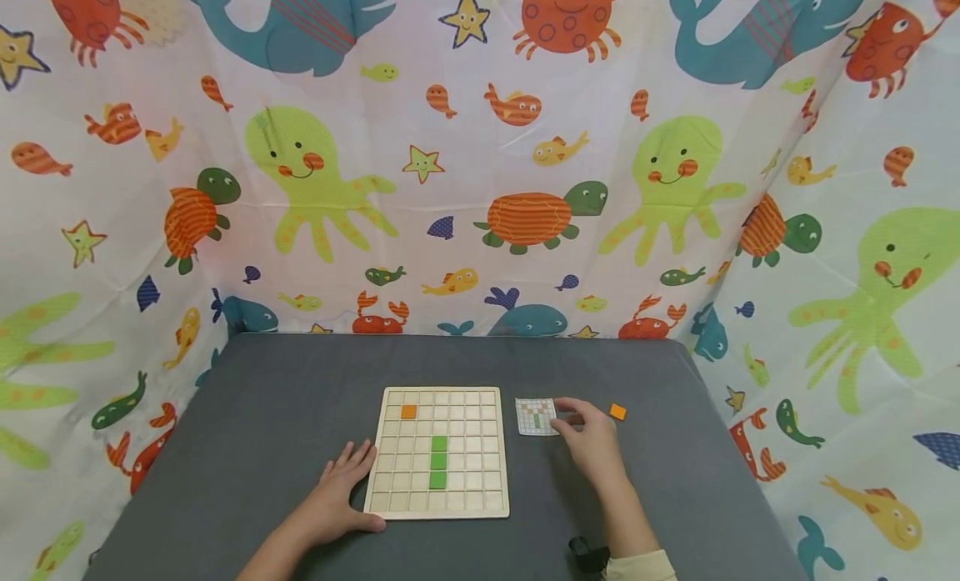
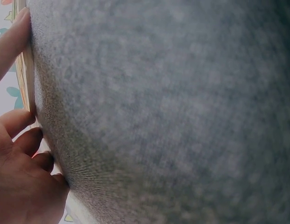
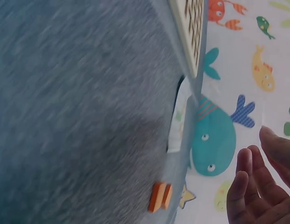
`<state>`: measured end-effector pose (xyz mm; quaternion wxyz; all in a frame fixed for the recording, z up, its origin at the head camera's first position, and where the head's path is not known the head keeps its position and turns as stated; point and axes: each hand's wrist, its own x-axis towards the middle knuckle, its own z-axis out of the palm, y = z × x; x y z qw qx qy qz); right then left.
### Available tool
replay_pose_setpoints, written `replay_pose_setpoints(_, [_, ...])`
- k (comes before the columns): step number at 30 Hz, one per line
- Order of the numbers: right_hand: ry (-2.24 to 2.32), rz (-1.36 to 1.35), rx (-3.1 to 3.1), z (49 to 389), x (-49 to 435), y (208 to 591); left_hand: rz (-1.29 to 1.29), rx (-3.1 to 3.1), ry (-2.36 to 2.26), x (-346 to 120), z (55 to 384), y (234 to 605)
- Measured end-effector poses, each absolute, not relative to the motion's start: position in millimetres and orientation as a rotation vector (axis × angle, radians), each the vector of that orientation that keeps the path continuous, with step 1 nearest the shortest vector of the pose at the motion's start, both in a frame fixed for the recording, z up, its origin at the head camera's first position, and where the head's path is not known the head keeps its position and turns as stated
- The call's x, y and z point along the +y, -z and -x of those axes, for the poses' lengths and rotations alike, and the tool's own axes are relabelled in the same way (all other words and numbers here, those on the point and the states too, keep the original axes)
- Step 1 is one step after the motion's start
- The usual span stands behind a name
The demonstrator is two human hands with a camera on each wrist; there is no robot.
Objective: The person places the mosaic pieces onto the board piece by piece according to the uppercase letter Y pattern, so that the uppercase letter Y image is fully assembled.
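A square wooden grid board (image 1: 405, 476) lies on the grey table, holding one orange tile (image 1: 408, 412) at upper left and a column of green tiles (image 1: 438, 461). My left hand (image 1: 333, 498) rests against the board's left edge, fingers spread, thumb by its lower-left corner; the left wrist view shows fingertips along that edge. My right hand (image 1: 592, 439) hovers by the right edge of a small printed pattern card (image 1: 534, 416), covering part of it. In the right wrist view its fingers (image 3: 264, 182) are loosely bent with nothing visible between them, apart from the card (image 3: 180, 119).
Beyond my right hand lies a loose orange piece (image 1: 617, 411); the right wrist view shows two orange pieces (image 3: 157, 197) close together there. A black object (image 1: 587, 554) is by my right wrist. A sea-animal curtain (image 1: 465, 147) hangs around the table.
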<state>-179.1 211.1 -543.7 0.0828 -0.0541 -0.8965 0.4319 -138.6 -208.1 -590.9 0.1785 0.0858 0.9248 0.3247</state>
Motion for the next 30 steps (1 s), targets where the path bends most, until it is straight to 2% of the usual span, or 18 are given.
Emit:
replay_pose_setpoints(14, [-1.201, 0.216, -2.789, 178, 252, 554, -0.237, 2.615, -0.909, -209, 137, 588])
replay_pose_setpoints(22, [-1.171, 0.313, -2.894, 178, 261, 562, -0.242, 2.612, -0.909, -207, 134, 584])
replay_pose_setpoints(30, [-1.099, 0.277, -2.992, 180, 266, 567, -0.241, 2.61, -0.921, -206, 133, 581])
